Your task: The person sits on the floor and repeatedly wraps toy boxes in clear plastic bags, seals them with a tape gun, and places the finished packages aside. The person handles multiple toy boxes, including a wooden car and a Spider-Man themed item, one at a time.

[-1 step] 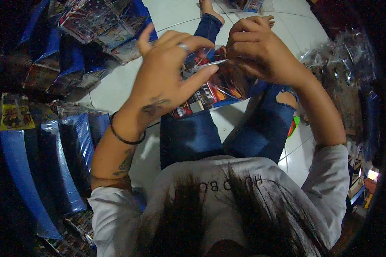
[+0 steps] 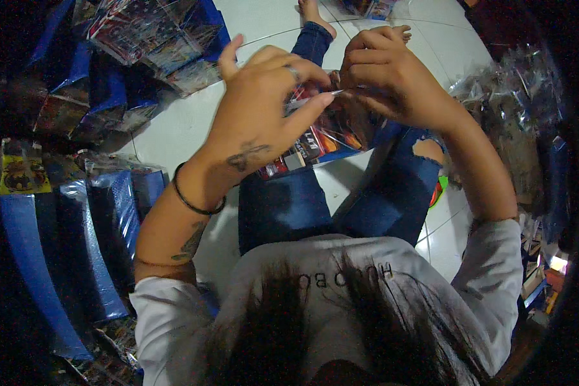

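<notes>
Across my thighs lies a comic book in a clear plastic sleeve (image 2: 312,143), its cover dark, red and orange, with blue along the near edge. My left hand (image 2: 267,90) reaches over its left side, and its thumb and index finger close on a thin pale strip at the sleeve's upper edge. Beside it, my right hand (image 2: 389,77) has curled fingers pinched at the other end of that strip. The fingertips of the two hands nearly meet. Both hands hide much of the sleeve's upper part, so what exactly the right fingers grip is partly hidden.
Blue-sided boxes (image 2: 106,251) and rows of plastic-wrapped comics (image 2: 151,38) stand along the left. At the right is a heap of clear-wrapped packages (image 2: 518,109). Another wrapped package (image 2: 373,8) lies on the white tiled floor (image 2: 251,19) past my feet.
My left hand has shifted a little to the right, its thumb and index finger coming closer together on the strip near my right fingers. My right hand has barely moved.
</notes>
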`<state>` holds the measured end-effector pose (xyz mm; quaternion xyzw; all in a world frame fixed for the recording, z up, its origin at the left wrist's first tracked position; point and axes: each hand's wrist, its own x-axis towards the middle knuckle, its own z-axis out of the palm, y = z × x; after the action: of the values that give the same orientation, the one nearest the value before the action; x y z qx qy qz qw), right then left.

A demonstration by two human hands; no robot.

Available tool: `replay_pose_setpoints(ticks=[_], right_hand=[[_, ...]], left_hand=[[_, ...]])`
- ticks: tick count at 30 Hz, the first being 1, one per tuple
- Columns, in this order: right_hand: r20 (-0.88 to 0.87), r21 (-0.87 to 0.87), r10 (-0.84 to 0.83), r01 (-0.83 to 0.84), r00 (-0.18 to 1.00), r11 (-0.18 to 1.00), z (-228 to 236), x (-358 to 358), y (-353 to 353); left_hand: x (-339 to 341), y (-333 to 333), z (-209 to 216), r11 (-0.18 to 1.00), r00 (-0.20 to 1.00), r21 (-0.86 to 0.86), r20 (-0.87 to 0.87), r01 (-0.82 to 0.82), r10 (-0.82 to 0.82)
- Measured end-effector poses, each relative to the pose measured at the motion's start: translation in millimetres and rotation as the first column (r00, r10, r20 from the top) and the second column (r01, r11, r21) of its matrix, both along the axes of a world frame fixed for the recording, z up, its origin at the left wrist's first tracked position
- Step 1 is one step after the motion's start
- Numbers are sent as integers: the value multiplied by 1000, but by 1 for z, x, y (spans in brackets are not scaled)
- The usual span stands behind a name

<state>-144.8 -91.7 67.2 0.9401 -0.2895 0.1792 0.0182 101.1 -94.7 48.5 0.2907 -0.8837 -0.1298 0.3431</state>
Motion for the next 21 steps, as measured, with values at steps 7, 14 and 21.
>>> replay_pose_setpoints(ticks=[7, 14, 21], right_hand=[[65, -49, -61, 64, 996, 997, -6, 4, 1], [-159, -288, -55, 7, 986, 958, -22, 2, 4], [-119, -44, -18, 13, 993, 999, -1, -12, -6]], left_hand=[[-12, -24, -21, 863, 990, 485, -51, 142, -134], [-19, -28, -11, 786, 987, 608, 22, 114, -161], [-17, -3, -24, 996, 990, -83, 138, 15, -3]])
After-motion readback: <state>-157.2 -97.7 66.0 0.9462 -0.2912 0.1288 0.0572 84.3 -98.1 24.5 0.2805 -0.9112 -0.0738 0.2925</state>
